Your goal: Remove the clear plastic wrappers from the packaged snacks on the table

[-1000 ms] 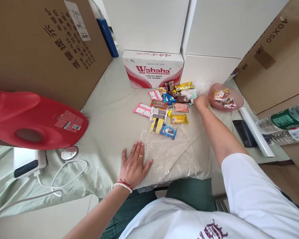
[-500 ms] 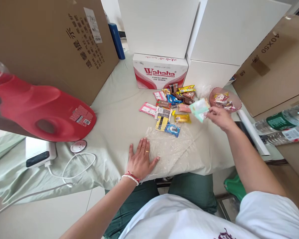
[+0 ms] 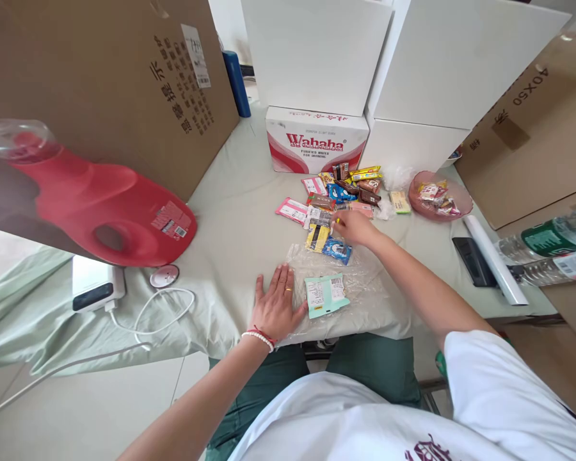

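My left hand (image 3: 277,308) lies flat and open, pressing the left edge of a clear plastic bag (image 3: 360,282) on the pale green cloth. A pale green snack packet (image 3: 325,294) rests on the bag, just right of that hand. My right hand (image 3: 352,227) reaches into the pile of small snack packets (image 3: 338,191), its fingers curled over a yellow packet (image 3: 336,220) of which only a sliver shows. A yellow-black packet (image 3: 317,237) and a blue packet (image 3: 336,250) lie right beside it.
A pink bowl (image 3: 415,197) with sweets stands right of the pile. A Wahaha carton (image 3: 317,141) and white boxes are behind. A red jug (image 3: 100,211), power bank (image 3: 93,288) and cable lie left. A black device (image 3: 470,259), white roll (image 3: 496,259) and bottles (image 3: 552,234) are right.
My right hand picked the pale green packet from the pile's far right, carried it back and left it on the plastic bag, then moved to the yellow packet. The left hand stayed put.
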{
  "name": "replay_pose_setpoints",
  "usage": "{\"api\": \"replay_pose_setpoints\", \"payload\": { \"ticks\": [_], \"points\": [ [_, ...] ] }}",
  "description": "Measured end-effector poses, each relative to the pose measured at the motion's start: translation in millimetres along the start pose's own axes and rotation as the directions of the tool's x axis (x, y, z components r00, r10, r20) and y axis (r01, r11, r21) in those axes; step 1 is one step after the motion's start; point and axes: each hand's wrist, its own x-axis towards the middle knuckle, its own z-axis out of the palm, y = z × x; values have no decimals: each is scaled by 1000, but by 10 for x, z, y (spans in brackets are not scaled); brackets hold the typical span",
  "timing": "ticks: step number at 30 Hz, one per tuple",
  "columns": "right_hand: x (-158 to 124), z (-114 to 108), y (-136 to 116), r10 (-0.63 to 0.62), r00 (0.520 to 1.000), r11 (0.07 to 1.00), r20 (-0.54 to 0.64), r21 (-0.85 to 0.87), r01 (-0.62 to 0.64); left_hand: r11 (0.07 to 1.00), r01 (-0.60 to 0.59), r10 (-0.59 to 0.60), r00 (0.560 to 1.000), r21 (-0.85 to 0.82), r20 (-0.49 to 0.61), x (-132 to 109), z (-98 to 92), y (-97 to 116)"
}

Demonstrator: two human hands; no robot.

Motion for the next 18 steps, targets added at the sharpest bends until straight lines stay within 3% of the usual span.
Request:
{"api": "replay_pose_setpoints", "payload": {
  "ticks": [3, 8, 11, 14, 18],
  "points": [
    [502, 27, -23, -24, 990, 995, -141, -99, 10, 1000, 1, -1, 1000, 6, -3, 5, -10, 2],
    [931, 179, 49, 38, 998, 988, -52, -149, -45, 1000, -1, 1, 1000, 14, -7, 0, -25, 11],
    [901, 234, 210, 41, 998, 987, -52, -154, -48, 1000, -7, 8, 1000, 11, -14, -4, -24, 7],
    [756, 196, 502, 69, 987, 996, -145, -52, -77, 1000, -16, 16, 1000, 4, -24, -7, -18, -5],
    [552, -13, 1034, 220, 900, 975, -376, 43, -220, 1000, -14, 14, 999, -4, -31, -14, -17, -16]
  ]
}}
